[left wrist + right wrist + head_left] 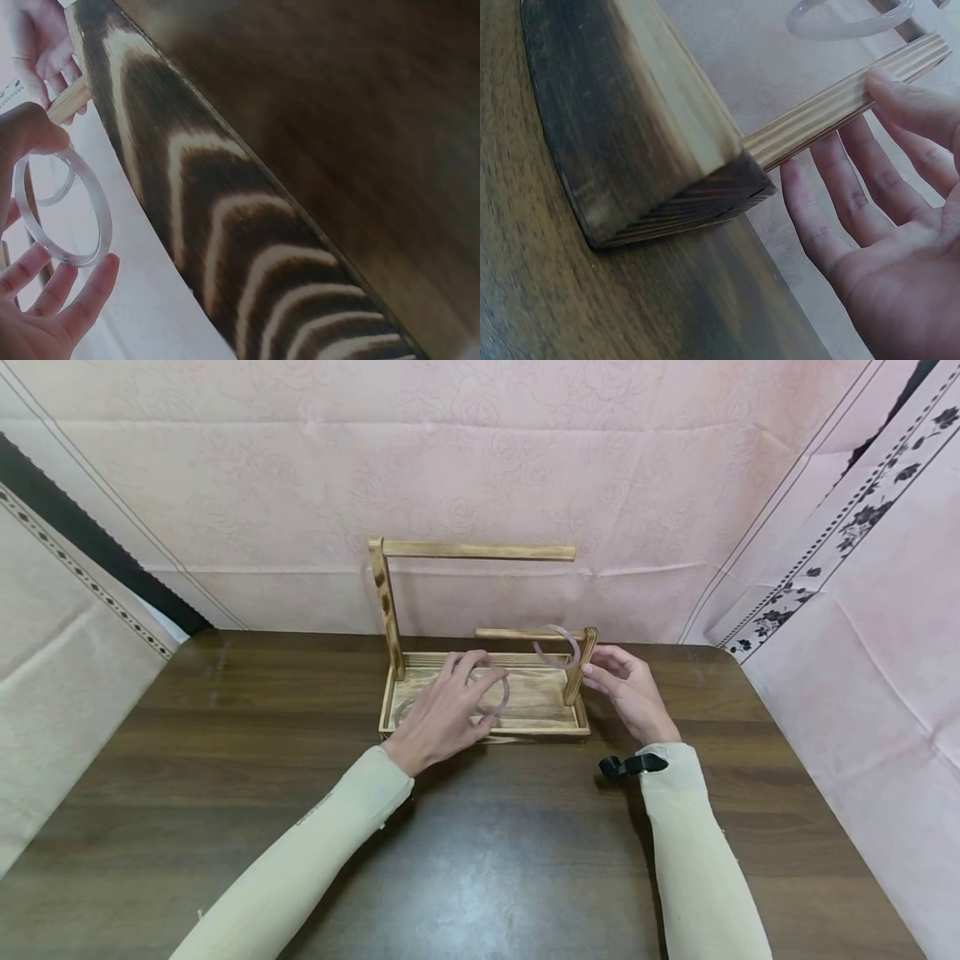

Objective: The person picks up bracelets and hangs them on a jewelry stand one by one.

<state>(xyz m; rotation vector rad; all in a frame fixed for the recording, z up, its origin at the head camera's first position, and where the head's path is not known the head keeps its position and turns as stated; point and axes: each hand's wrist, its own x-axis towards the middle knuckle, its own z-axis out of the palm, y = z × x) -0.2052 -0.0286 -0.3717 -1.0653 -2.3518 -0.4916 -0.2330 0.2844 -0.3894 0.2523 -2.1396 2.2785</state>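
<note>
A wooden display stand [525, 739] has a shallow tray, a tall left post with a high bar, and a short right post [573, 687] with a lower bar. Above the tray my left hand [448, 706] holds a translucent pale bangle [103, 214] between thumb and fingers. My right hand [628, 685] grips the short post, thumb on one side and fingers on the other. Around the lower bar [510, 633] hangs a second pale bangle [576, 652], close to that post. Another bangle [402, 710] lies at the tray's left end, partly covered by my left hand.
The stand sits on a dark wooden table [300, 793], near its back edge. Behind rises a pink patterned cloth [465, 468]. A black strap [633, 766] is worn at my right wrist. The high bar [480, 552] ends free on its right side.
</note>
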